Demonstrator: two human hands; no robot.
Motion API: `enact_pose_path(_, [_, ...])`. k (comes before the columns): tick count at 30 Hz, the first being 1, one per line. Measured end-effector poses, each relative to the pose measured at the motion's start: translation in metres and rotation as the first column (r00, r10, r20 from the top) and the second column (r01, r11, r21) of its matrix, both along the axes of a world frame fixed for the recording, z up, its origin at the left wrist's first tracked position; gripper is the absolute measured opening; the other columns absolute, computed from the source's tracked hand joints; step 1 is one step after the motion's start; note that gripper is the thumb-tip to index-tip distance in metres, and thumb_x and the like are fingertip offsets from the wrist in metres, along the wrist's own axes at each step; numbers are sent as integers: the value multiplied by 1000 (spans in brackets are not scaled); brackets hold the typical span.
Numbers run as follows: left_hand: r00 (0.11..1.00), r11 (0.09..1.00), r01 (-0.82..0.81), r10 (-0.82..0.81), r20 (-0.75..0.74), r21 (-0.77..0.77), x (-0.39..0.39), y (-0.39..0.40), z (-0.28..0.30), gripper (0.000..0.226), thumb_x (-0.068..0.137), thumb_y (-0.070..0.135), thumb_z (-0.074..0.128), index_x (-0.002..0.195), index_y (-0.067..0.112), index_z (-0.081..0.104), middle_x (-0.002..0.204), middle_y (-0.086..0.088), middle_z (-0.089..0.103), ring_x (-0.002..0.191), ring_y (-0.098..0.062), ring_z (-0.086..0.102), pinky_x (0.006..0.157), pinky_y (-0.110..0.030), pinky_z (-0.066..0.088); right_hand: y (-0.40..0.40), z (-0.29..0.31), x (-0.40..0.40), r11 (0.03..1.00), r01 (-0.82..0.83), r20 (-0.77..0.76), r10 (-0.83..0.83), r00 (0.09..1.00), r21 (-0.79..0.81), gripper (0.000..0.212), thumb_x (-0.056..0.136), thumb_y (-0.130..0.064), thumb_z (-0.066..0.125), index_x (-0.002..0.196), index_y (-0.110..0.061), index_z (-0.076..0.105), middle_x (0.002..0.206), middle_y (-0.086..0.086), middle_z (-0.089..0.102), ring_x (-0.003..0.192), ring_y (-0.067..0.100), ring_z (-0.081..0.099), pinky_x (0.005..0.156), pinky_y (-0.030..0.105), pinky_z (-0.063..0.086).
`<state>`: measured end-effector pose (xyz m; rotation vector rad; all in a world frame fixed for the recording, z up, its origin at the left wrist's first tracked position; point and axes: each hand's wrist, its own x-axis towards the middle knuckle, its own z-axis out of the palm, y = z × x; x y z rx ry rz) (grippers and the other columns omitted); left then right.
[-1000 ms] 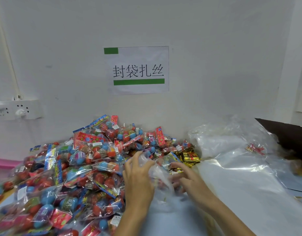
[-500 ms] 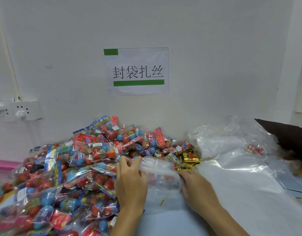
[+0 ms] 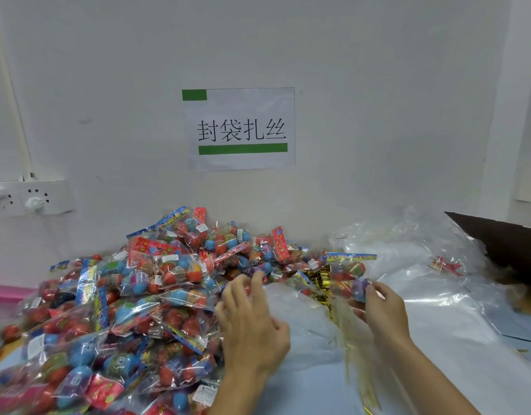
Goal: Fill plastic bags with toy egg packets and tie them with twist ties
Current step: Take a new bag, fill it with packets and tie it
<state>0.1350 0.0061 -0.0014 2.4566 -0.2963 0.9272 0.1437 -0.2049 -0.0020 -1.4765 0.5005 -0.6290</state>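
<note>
Right hand [image 3: 378, 310] pinches an egg packet [image 3: 349, 275] beside the packet pile [image 3: 138, 295].
Left hand [image 3: 252, 322], fingers loosely spread, holds nothing at the pile's right edge, over a clear bag [image 3: 303, 324].

This looks like a small packing station in a workshop, not a home. A printed paper sign [image 3: 241, 128] with Chinese characters and green bars is stuck on the plain white wall [image 3: 378, 85] above and beyond the hands, like a station label. Below it the worktop [image 3: 318, 384] carries a bulk heap of toy egg packets [image 3: 132, 295], clear plastic bags [image 3: 408, 259] and gold twist ties [image 3: 319, 277], with a cardboard box [image 3: 504, 244] at far right.
</note>
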Motion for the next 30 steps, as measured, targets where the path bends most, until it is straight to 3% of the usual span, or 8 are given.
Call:
enact_pose_path(3, [978,979,202,-202,42,11,-4,-4,-2,66,70,35,52,134,25,46,140,2,39,138,-20,29,109,-52,26,4,3,1,994,-28,53,22,998,103,20,106,-18,45,111,-16,64,86,6,69,67,18,68,63,32,54])
enact_pose_path(5, [941,942,336,-336,39,-3,-5,-3,-1,49,74,40,41,115,28,64,140,8,46,142,-12,29,112,-49,20,7,5,0,991,-53,84,43,996,123,20,106,-18,46,111,-15,65,87,6,71,67,17,69,60,30,52])
enact_pose_path(9, [922,924,383,-382,64,-11,-6,-8,3,38,91,44,36,73,22,62,81,12,63,91,-6,54,88,-32,39,22,6,-2,969,-186,148,162,976,164,19,105,-12,48,117,-10,62,101,17,72,82,30,73,68,34,54])
enact_pose_path(17, [937,838,146,-287,-198,-526,-1,-13,11,43,87,66,53,92,24,62,77,7,63,71,-5,60,60,-23,46,53,5,-15,858,-511,157,500,852,44,8,102,-12,54,109,-14,58,94,4,78,89,17,75,64,25,55])
enact_pose_path(21, [904,723,84,-345,-253,-686,5,-11,12,40,80,58,71,97,23,64,93,7,64,88,-9,60,76,-27,50,57,2,-17,833,-553,151,551,821,-28,4,100,-10,57,104,-8,54,93,11,77,88,22,73,67,25,56])
enact_pose_path(24, [902,706,114,-369,-225,-699,8,-11,12,33,80,46,78,98,22,65,105,1,61,99,-14,59,88,-33,51,60,1,-18,802,-596,148,595,790,-43,29,100,2,54,122,-16,61,104,6,78,96,22,74,69,23,56])
enact_pose_path(27, [860,614,131,-461,-218,-779,5,-11,13,37,80,36,81,97,17,55,92,4,64,78,6,63,63,-10,47,60,0,-16,779,-623,125,626,770,-67,35,97,6,54,122,-16,64,106,7,77,99,23,74,72,24,57])
enact_pose_path(30, [864,530,88,-462,-200,-843,7,-10,11,39,80,25,83,97,14,49,84,4,61,62,11,60,52,-6,42,55,6,-13,816,-568,100,577,811,-101,31,98,10,47,114,-8,66,94,10,78,86,22,76,68,22,58])
